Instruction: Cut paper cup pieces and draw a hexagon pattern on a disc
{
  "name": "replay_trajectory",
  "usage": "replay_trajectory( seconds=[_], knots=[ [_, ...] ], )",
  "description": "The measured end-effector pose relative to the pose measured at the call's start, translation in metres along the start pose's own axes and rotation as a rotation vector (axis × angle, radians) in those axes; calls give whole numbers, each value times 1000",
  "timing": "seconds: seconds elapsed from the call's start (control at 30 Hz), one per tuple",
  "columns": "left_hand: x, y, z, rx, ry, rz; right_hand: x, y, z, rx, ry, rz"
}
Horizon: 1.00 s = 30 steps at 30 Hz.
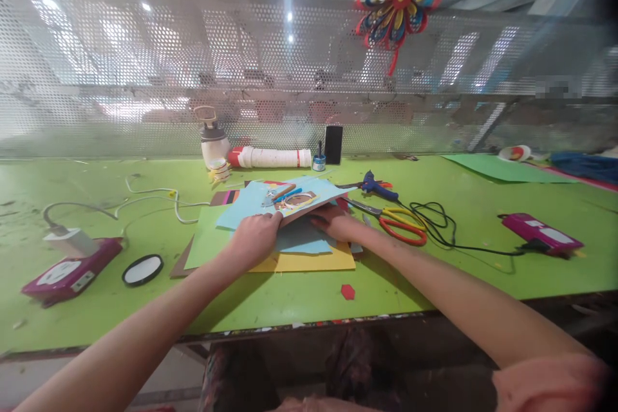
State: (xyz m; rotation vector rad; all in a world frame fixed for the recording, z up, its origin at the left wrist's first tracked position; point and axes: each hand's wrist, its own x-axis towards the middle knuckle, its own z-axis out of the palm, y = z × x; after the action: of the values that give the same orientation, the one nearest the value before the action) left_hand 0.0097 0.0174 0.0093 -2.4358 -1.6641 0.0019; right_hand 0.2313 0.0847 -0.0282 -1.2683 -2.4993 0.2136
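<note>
Head view, left hand: the left hand (255,237) pinches the near edge of a pale blue paper stack (333,190), fingers closed on it.
Head view, right hand: the right hand (338,222) reaches under the raised right part of that stack; its fingertips are partly hidden, so I cannot tell whether they grip or only prop.
Pale blue stack: above the middle of the paper pile, tilted, its near right edge lifted clear.
Loose load: a brown stick (284,192), a blue pen-like stick (290,195) and a ring-shaped piece (300,199) lie on top; best to keep the tilt shallow, since these could slide or roll.
Sheets beneath: more pale blue paper (304,246), a yellow sheet (309,262) and a light green sheet (207,238); separating layers gently should avoid creases.
Right-hand side: scissors (381,212) and a blue glue gun (379,188) lie near; the right wrist would do well to stay clear of both.
Red hexagon: this small piece (347,291) lies apart on the green tabletop (299,306), easily brushed by a forearm.
</note>
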Motion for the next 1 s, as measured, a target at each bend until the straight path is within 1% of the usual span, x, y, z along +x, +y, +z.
replay_trajectory(
  seconds=[0.1,0.27,0.37,0.43,0.53,0.63,0.7,0.77,0.83,0.9,1.0],
  knots=[
    [-3,2,4,-12,-13,23,-23,12,-18,54,57,42],
    [-10,7,8,-42,-43,71,-64,34,-52,110,220,257],
    [-16,7,3,-80,-50,99,-77,44,-67,144,292,366],
    [-19,2,-4,-122,-73,149,-79,48,-73,168,317,391],
    [-19,-10,-16,-212,-125,244,-73,44,-79,186,319,358],
    [-12,-22,-22,-312,-141,277,-60,22,-79,172,281,257],
    [-4,-25,-20,-367,-109,247,-51,3,-77,137,230,171],
    [4,-25,-13,-414,-44,199,-38,-14,-74,77,191,102],
    [10,-22,-4,-463,26,187,-22,-23,-72,12,163,66],
    [12,-19,5,-519,84,209,-3,-20,-72,-56,128,69],
    [10,-17,17,-583,145,244,29,2,-77,-171,41,116]
  ],
)
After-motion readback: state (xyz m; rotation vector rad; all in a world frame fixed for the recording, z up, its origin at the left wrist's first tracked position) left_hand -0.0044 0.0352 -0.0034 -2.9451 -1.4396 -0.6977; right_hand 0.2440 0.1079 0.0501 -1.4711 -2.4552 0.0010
